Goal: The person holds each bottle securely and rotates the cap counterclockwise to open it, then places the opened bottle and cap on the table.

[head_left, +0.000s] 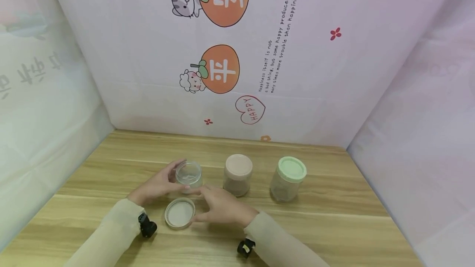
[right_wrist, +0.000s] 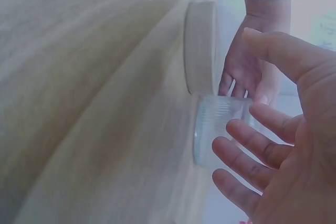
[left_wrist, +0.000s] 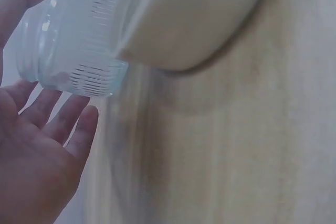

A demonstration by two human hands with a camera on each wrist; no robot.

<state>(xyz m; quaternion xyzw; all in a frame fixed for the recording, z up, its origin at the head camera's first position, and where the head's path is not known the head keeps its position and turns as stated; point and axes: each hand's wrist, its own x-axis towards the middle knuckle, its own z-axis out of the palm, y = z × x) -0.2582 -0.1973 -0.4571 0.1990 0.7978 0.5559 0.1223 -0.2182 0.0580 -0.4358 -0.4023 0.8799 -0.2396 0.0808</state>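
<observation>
An uncovered clear glass jar (head_left: 189, 173) stands upright on the table. My left hand (head_left: 158, 184) holds it, thumb on one side and fingers on the other; the left wrist view shows the ribbed glass of the jar (left_wrist: 79, 40) between them. In front of the jar lies a round off-white lid (head_left: 179, 214), its hollow side up. My right hand (head_left: 222, 206) hovers just right of the lid and jar. Its fingers are spread and loosely bent, with nothing held, as the right wrist view shows around the hand (right_wrist: 294, 145).
To the right stand two lidded glass jars: one with a pinkish-beige lid (head_left: 238, 165), close beyond my right hand, and one with a green lid (head_left: 292, 169). Printed white cloth (head_left: 308, 106) walls the wooden table (head_left: 326, 234) at the back and both sides.
</observation>
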